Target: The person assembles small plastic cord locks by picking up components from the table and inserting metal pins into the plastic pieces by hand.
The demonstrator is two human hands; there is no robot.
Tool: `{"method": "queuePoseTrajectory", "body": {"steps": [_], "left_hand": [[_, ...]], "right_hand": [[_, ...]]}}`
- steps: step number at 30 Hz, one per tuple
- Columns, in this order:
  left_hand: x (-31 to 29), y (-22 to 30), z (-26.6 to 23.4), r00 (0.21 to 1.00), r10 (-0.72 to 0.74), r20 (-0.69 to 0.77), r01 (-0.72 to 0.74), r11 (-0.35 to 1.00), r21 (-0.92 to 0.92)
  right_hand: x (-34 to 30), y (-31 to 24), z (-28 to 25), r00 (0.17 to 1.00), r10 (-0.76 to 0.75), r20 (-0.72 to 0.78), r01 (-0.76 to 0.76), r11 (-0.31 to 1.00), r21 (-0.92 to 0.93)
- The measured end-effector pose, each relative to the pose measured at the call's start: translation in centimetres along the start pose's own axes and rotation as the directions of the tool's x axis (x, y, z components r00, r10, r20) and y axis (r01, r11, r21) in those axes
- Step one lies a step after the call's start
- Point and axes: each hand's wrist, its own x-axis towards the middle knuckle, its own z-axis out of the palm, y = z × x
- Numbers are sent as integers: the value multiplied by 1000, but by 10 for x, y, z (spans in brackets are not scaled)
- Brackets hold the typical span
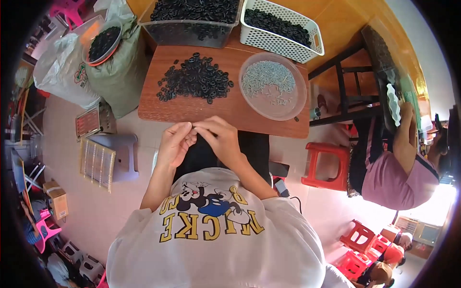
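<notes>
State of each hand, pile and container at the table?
Left bare hand: fingertips pinched, contents unclear.
Right bare hand: fingertips pinched, contents unclear.
Black oval pieces: loosely heaped.
Round clear plastic tray: uncovered, holding small silvery pieces.
Clear rectangular plastic bin: uncovered, holding black pieces.
White perforated plastic basket: uncovered, holding black pieces.

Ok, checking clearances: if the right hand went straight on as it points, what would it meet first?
Most likely the left hand, just ahead of the right hand; depth leaves any gap hard to judge.
</notes>
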Motion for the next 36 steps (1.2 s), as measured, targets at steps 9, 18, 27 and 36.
{"method": "queuePoseTrajectory", "body": {"steps": [9,18,27,36], "left_hand": [[-4,2,7,995,34,-90,-25,995,92],[-3,-14,25,971,232,-62,-175,859,482],[5,-33,30,974,225,-8,-175,779,602],[42,-50,74,967,99,234,-254,429,867]], "right_hand": [[-7,-4,-1,998,62,-9,-61,996,57],[-19,16,-10,940,340,-17,-321,901,291],[-35,25,-31,933,357,-49,-334,907,255],[-69,72,-57,833,534,-145,-397,760,515]]}}
